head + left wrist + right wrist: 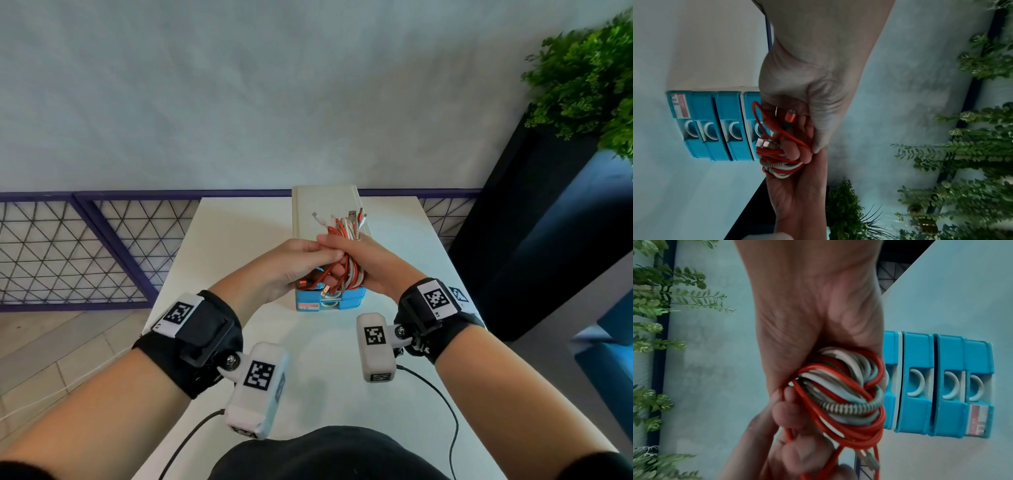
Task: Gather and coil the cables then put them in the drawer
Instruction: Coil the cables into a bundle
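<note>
A coiled bundle of red, white and braided cables (pixel 351 270) is held upright over the blue drawer unit (pixel 329 303). My right hand (pixel 347 250) grips the bundle (pixel 849 394) round its middle, with plug ends sticking up past the fingers. My left hand (pixel 310 263) is pressed against it from the left and pinches a loose red cable end (pixel 777 134); an orange plug (pixel 791 112) shows under its thumb. The drawer unit (pixel 941 386) has several blue fronts with white ring pulls, all looking shut. Part of the bundle is hidden inside the right palm.
The drawer unit stands on a narrow white table (pixel 239 274) with a drop on both sides. A grey wall and purple lattice railing (pixel 102 246) lie behind it. A dark planter with green foliage (pixel 589 78) stands to the right. Black camera leads (pixel 442 401) trail near my body.
</note>
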